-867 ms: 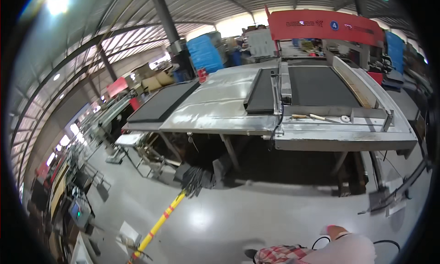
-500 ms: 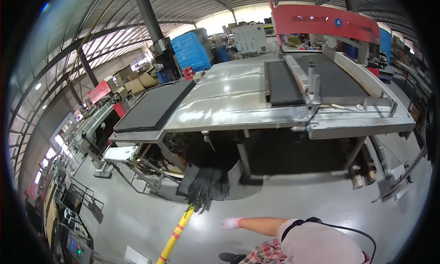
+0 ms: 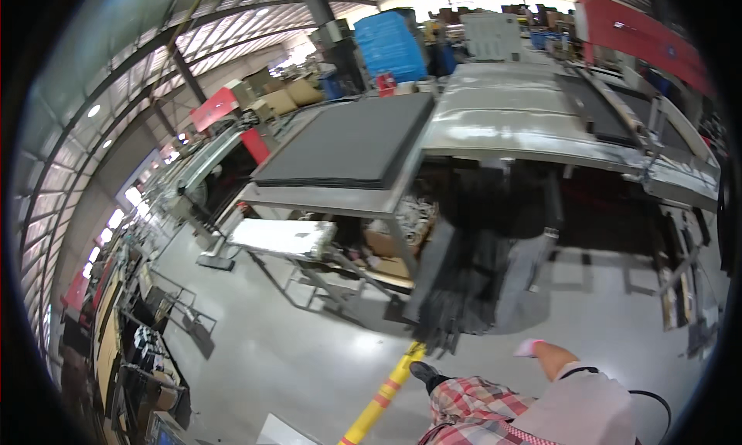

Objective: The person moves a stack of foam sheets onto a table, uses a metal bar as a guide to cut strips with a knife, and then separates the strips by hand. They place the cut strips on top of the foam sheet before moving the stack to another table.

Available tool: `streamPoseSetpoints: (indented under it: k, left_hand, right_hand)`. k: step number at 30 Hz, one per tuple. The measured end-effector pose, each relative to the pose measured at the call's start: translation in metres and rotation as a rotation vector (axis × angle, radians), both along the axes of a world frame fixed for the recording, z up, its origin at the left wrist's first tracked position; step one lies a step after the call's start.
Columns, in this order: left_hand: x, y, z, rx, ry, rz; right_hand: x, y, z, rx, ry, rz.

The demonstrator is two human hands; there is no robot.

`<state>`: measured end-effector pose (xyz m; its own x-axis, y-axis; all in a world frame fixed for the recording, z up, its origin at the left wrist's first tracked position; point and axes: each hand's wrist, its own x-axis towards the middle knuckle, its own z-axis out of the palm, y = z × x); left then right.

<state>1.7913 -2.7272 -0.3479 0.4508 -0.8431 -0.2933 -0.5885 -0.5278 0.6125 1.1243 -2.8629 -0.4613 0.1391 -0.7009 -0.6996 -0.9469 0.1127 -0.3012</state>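
Your pink-gloved right hand (image 3: 529,348) is nearest the dark strips (image 3: 460,294) bunched below the front edge of the metal table (image 3: 495,128); it's too blurred to tell whether your fingers are apart or together. Dark sheets (image 3: 352,144) lie stacked along the table's left edge.

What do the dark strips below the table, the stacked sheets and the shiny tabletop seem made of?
Dark strips: perhaps rubber or foam, looking dull black and limp; blur leaves this open.
Stacked sheets: possibly the same, from their matte, even charcoal surface.
Shiny tabletop: probably sheet metal, silvery, with bright rippled reflections.
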Motion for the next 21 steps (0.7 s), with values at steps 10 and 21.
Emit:
streamPoseSetpoints:
  k: [10, 21]
  left_hand:
    - [0.132, -0.169, -0.041, 0.402, 0.520, 0.309]
    - [0.298, -0.317, -0.079, 0.617, 0.669, 0.566]
  right_hand:
    - [0.323, -0.401, 0.109, 0.010, -0.224, 0.168]
    - [0.756, -0.703, 0.240, -0.505, -0.854, 0.259]
